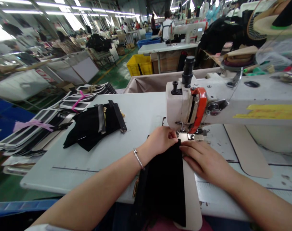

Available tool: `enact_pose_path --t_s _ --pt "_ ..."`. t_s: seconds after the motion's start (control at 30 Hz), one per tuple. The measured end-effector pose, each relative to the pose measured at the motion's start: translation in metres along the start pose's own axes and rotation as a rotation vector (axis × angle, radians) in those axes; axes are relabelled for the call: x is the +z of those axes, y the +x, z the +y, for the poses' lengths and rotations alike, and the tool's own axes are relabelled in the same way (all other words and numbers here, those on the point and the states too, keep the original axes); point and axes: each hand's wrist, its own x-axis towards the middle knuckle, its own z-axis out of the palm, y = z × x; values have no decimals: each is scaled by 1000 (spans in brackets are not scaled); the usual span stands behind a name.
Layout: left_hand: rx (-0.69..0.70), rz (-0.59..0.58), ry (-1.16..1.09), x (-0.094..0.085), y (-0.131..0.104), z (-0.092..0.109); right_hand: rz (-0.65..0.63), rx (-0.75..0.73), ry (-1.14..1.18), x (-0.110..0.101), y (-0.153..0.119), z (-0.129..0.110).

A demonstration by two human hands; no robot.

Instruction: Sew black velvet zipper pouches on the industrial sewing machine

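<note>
A black fabric piece lies over a beige panel and hangs off the table's front edge. Its top end reaches the needle area of a white sewing machine. My left hand, with a bracelet at the wrist, pinches the fabric's upper edge just left of the presser foot. My right hand rests flat on the panel, fingers stretched out and fingertips at the fabric's right edge. A gold zipper part shows beside the fabric at the left.
Black pieces with zippers lie on the white table at the left. Tied stacks of panels stand past its left edge. Another beige panel lies under the machine arm. A yellow bin and a person are farther back.
</note>
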Motion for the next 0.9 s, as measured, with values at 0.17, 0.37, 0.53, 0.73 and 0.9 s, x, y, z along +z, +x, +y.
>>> enact_pose_path --t_s 0.17,0.37,0.53,0.73,0.9 --pt "7 42 83 -1 -3 6 -20 -10 0 -1 -2 -1" --pt "3 68 118 -1 -1 11 -42 5 -37 1 -2 -1" --pt "38 73 90 0 0 8 -52 13 -51 1 -3 -1" --pt "27 85 99 -2 1 8 -67 36 -51 0 -2 -1" --pt "17 120 122 1 2 8 -73 49 -51 0 -1 -1"
